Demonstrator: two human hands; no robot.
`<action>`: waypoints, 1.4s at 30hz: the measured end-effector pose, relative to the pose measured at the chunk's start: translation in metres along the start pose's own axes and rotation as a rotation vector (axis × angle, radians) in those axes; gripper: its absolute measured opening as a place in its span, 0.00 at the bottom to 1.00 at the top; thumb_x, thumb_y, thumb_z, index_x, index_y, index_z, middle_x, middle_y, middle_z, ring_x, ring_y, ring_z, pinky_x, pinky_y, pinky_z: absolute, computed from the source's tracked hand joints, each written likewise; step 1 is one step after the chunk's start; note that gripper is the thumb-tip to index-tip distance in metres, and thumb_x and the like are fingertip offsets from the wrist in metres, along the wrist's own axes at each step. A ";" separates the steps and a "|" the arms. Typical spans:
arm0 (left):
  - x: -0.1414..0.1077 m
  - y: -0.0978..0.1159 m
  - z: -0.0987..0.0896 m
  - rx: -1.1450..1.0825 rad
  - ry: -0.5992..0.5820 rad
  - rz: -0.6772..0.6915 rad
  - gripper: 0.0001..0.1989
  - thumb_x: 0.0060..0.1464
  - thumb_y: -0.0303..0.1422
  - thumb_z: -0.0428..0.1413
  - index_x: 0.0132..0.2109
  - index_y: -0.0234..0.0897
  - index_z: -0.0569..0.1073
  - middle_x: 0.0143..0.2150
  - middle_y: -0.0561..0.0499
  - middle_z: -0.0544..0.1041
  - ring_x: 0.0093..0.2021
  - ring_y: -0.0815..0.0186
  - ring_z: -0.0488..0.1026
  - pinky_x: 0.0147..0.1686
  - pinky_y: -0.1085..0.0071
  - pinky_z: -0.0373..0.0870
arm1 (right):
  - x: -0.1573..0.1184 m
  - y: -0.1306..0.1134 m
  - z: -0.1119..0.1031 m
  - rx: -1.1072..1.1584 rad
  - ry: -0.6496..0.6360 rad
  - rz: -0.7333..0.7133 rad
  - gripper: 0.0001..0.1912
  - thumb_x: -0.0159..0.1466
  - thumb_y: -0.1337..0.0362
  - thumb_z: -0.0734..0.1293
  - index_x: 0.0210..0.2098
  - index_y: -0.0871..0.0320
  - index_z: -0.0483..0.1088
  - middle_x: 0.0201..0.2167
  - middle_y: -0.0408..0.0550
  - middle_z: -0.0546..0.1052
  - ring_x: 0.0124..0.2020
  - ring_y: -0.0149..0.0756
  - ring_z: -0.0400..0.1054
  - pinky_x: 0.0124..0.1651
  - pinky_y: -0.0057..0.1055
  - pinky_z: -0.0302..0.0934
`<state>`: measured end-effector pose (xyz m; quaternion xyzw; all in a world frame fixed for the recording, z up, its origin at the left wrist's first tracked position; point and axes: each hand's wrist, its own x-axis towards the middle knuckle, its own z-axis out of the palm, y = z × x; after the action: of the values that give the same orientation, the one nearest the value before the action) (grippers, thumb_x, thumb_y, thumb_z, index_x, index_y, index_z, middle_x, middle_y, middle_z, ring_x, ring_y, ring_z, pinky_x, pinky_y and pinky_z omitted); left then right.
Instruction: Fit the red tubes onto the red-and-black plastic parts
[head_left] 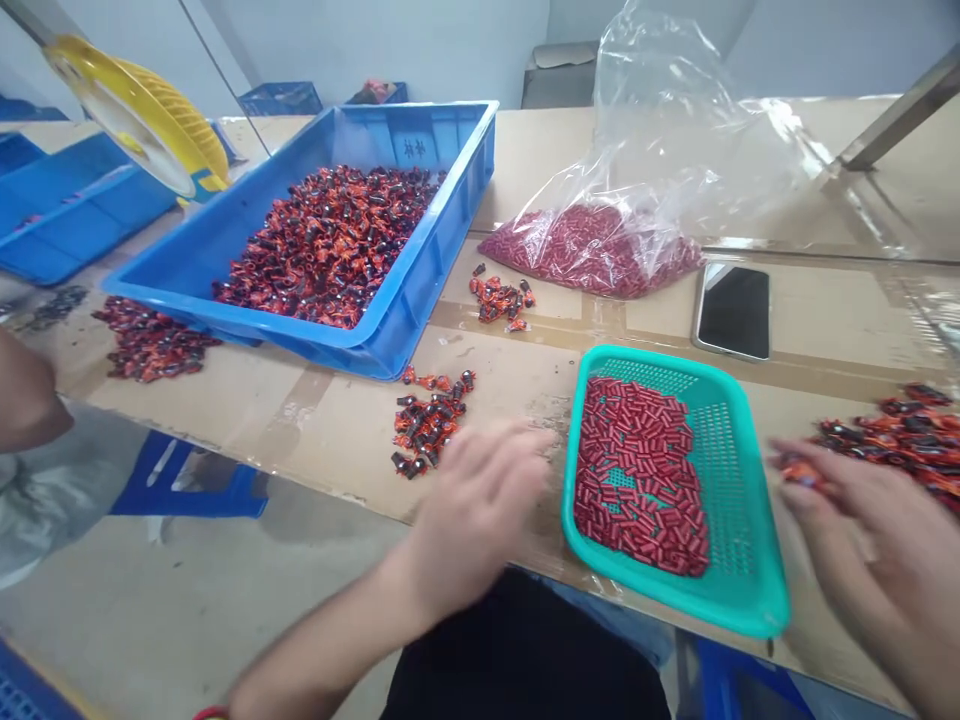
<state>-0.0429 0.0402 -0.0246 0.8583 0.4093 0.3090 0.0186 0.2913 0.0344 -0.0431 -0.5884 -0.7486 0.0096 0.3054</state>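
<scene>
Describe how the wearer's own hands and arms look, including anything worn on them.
The left hand and right hand are gloveless; blur hides finer marks. The left forearm shows no sleeve, only a red strip at the picture's bottom edge, band or trim unclear. No sleeve or band shows at the right wrist.

Left hand [484, 500], left of the green basket [754, 605]: bare, as is the forearm [345, 640]. Red band [212, 713], partly cropped: beside that forearm, farther left of the basket. Right hand [862, 530], right of the basket: bare. Garment [525, 655], below and left of the basket: plain black, blue cloth [651, 637] adjoining.
</scene>
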 end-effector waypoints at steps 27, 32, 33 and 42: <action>0.007 0.015 0.014 -0.981 0.147 -0.311 0.12 0.62 0.20 0.63 0.47 0.41 0.74 0.45 0.50 0.82 0.47 0.65 0.82 0.50 0.71 0.82 | 0.042 -0.051 0.038 -0.300 -0.482 -0.414 0.13 0.67 0.82 0.61 0.33 0.59 0.69 0.33 0.50 0.73 0.34 0.42 0.69 0.38 0.37 0.64; 0.014 0.021 0.011 -0.984 0.176 -0.237 0.11 0.63 0.19 0.61 0.39 0.39 0.70 0.43 0.49 0.83 0.46 0.64 0.83 0.48 0.70 0.83 | 0.037 -0.049 0.046 -0.310 -0.445 -0.379 0.14 0.66 0.82 0.60 0.34 0.59 0.68 0.32 0.52 0.73 0.34 0.45 0.67 0.39 0.38 0.61; 0.015 0.022 0.011 -0.988 0.177 -0.227 0.12 0.63 0.18 0.61 0.38 0.39 0.69 0.44 0.49 0.83 0.46 0.64 0.83 0.48 0.70 0.83 | 0.036 -0.048 0.048 -0.296 -0.439 -0.370 0.14 0.66 0.83 0.59 0.33 0.59 0.68 0.31 0.52 0.72 0.34 0.45 0.67 0.39 0.38 0.61; 0.013 0.029 0.012 -0.942 0.188 -0.257 0.15 0.61 0.19 0.64 0.37 0.39 0.66 0.44 0.50 0.83 0.43 0.67 0.82 0.45 0.73 0.80 | 0.031 -0.071 0.010 0.344 -0.359 -0.214 0.07 0.77 0.68 0.59 0.51 0.56 0.67 0.44 0.50 0.73 0.45 0.35 0.71 0.45 0.29 0.70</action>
<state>-0.0101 0.0326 -0.0192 0.6676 0.3273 0.5318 0.4053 0.2209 0.0437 -0.0104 -0.4344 -0.8360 0.2085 0.2624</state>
